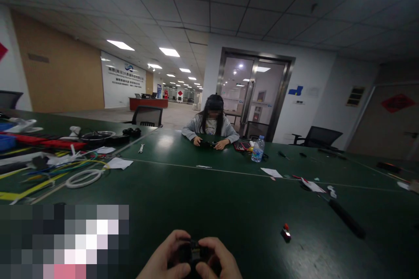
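Near the bottom middle of the head view, my left hand (168, 255) and my right hand (220, 256) close round a small black object (195, 252) from both sides. A yellowish part shows in its middle; fingers cover much of it, and its exact kind is unclear. Both thumbs press on its near side. To the right on the green table lies a small black-and-red piece (286, 233), apart from my hands. Beyond it rests a long black-handled tool, seemingly a screwdriver (347, 218).
Across the green table (209, 191) a person (211, 124) holds a dark object in both hands. A water bottle (258, 149) stands nearby. A coiled white cable (84, 178), papers and a wrench (141, 148) lie left. Pixelation covers the lower left corner.
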The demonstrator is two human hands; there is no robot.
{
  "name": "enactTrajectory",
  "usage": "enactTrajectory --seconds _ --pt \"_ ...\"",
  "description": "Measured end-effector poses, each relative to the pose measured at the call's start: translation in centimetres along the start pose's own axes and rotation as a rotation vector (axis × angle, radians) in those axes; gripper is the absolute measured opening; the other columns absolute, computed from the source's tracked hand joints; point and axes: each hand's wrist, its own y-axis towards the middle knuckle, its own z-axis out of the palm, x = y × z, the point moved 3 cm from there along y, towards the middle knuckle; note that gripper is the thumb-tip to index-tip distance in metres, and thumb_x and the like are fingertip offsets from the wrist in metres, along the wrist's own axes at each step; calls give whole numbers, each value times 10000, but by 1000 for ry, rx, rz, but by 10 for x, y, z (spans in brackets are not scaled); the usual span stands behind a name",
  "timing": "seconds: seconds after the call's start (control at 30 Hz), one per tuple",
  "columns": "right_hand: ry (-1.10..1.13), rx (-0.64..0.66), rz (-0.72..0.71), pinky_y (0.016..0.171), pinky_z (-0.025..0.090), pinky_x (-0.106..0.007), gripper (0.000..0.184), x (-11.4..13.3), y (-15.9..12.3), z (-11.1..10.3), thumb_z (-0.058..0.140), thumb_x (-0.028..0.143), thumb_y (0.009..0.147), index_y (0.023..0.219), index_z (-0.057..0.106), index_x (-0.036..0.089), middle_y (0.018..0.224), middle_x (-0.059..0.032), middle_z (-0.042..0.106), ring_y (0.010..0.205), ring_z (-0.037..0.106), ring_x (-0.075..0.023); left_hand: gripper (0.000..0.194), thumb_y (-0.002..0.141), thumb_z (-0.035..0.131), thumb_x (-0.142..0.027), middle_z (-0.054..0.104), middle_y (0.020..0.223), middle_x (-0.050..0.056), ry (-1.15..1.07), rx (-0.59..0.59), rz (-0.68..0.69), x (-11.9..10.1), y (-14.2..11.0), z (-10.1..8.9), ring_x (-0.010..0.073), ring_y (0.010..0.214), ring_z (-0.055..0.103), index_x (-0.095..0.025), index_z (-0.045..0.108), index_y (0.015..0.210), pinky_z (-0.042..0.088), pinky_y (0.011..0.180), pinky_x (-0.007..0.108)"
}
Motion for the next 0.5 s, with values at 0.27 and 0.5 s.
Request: enactTrajectory --seconds 0.27,0.5 --pt "11 -4 -99 647 483 -264 260 -5 -2 1 629 308 735 995 624 307 1099 -68 593 844 620 -207 529 634 671 -547 645 918 36 18 4 -18 0 2 1 257 887 575 -248 463 1017 353 733 359" --pt "-37 35 -136 668 489 -264 222 -1 1 -1 600 236 756 964 631 308 1039 -54 594 860 616 -195 519 647 645 -567 651 905 39 87 9 -37 0 2 -1 253 873 579 -239 473 1011 369 733 358"
